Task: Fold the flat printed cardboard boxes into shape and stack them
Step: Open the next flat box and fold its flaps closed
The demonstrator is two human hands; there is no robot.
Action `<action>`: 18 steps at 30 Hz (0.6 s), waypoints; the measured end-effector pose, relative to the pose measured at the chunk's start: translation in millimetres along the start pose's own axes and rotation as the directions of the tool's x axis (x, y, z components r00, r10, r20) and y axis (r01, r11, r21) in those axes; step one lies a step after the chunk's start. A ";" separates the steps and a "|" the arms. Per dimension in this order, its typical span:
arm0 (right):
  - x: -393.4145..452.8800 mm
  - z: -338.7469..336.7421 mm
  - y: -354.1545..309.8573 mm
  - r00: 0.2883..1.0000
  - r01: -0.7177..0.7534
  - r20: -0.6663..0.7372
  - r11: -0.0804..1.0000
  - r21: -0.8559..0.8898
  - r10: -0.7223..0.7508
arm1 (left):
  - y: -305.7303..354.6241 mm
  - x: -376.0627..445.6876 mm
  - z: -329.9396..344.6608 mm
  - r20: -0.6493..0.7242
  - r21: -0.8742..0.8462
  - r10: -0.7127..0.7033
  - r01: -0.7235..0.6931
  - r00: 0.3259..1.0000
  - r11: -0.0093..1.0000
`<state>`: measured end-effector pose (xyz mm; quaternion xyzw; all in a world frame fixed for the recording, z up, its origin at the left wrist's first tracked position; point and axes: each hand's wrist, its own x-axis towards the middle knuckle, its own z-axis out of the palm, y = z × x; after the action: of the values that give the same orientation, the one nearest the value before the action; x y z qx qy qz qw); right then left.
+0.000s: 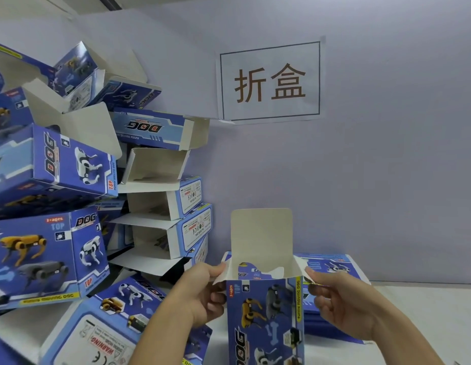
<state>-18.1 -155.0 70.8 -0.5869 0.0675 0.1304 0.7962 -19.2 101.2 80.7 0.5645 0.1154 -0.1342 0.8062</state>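
Head view: blue printed dog-toy box (266,317) stands upright at centre over the white table (413,306), top open with the rear lid flap up. Left hand (200,293) fingers pinch the left side flap; right hand (342,304) fingers pinch the right side flap. Pile of folded boxes (71,206) leans at left, stack of flat boxes (332,264) just behind the right hand, paper sign (270,80) on the wall.

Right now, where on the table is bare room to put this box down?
A bare white patch of table lies at the right, beyond the right hand and beside the stack of flat boxes. A smaller strip shows under the held box. The left is crowded: the pile of folded boxes fills it up to the left hand.
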 end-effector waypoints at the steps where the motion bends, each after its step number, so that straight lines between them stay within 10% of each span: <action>1: 0.1 -0.6 2.4 1.000 -0.021 0.021 0.999 0.026 0.021 | -0.6 0.6 -0.1 -0.009 0.021 -0.007 0.007 1.000 1.000; 9: 8.1 -4.1 9.3 0.999 -0.026 0.034 1.000 0.004 0.025 | -2.2 8.0 -0.5 -0.132 0.252 0.143 -0.107 0.981 0.962; 18: 3.6 5.8 -5.9 0.888 0.455 0.058 0.852 -0.258 -0.457 | 5.4 0.1 14.2 0.036 0.305 0.513 -0.498 0.858 0.812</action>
<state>-13.3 -150.7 77.0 -0.6875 -0.0894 -0.0557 0.7185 -16.7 89.6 90.2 0.6947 -0.0414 0.0822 0.7133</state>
